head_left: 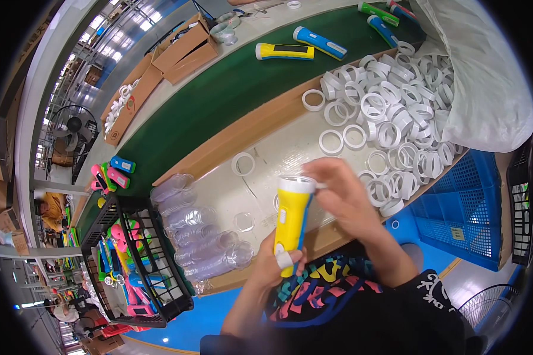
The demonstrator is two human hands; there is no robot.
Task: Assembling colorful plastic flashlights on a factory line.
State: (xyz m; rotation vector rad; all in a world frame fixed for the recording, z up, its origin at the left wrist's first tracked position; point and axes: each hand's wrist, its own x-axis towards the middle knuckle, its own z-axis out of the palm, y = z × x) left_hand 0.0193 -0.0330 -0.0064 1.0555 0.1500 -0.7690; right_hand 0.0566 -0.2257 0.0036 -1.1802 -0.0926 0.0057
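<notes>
The green belt, heaped white rings and crated flashlights show a factory assembly line.

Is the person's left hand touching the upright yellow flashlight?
Touching. The head view shows the left hand closed around the lower handle of the yellow flashlight, with no gap between them.

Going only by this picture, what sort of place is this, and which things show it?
Most likely a factory assembly workshop: a long green belt bears flashlights, white rings lie heaped, and clear discs lie in rows.
</notes>
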